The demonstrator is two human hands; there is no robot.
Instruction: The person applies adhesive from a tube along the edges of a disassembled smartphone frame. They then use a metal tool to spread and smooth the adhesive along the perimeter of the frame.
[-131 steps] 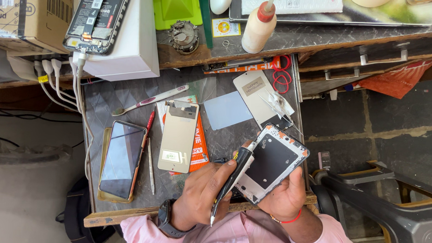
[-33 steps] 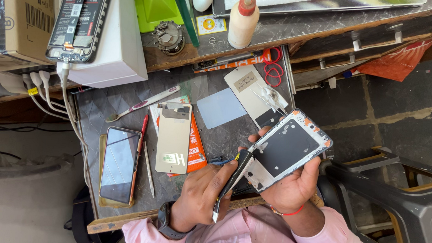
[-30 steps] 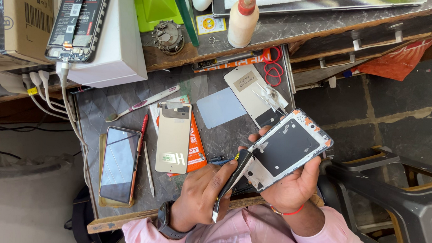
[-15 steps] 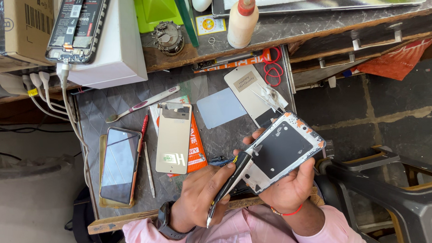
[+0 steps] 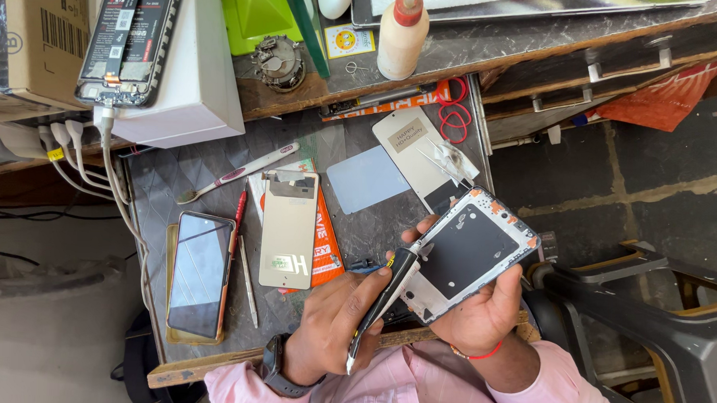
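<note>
My right hand (image 5: 485,316), with a red thread at the wrist, holds a stripped white phone frame (image 5: 469,253) with a dark inner panel, tilted above the table's near edge. My left hand (image 5: 329,324), wearing a dark watch, grips a slim black pen-like tool (image 5: 381,296). The tool's upper end rests at the frame's lower left edge. Both hands are close together over the grey worktable (image 5: 160,187).
On the table lie a dark-screened phone (image 5: 199,271), a gold back panel (image 5: 288,227), a toothbrush (image 5: 236,173), a red pen (image 5: 237,219) and a bluish film (image 5: 367,178). An opened phone (image 5: 126,34) sits on a white box (image 5: 200,85). A glue bottle (image 5: 402,32) stands behind; a dark plastic chair (image 5: 648,315) is at right.
The phone frame rose to the right, then tilted back slightly lower and closer to the tool. My left hand kept the tool at the frame's edge throughout.
</note>
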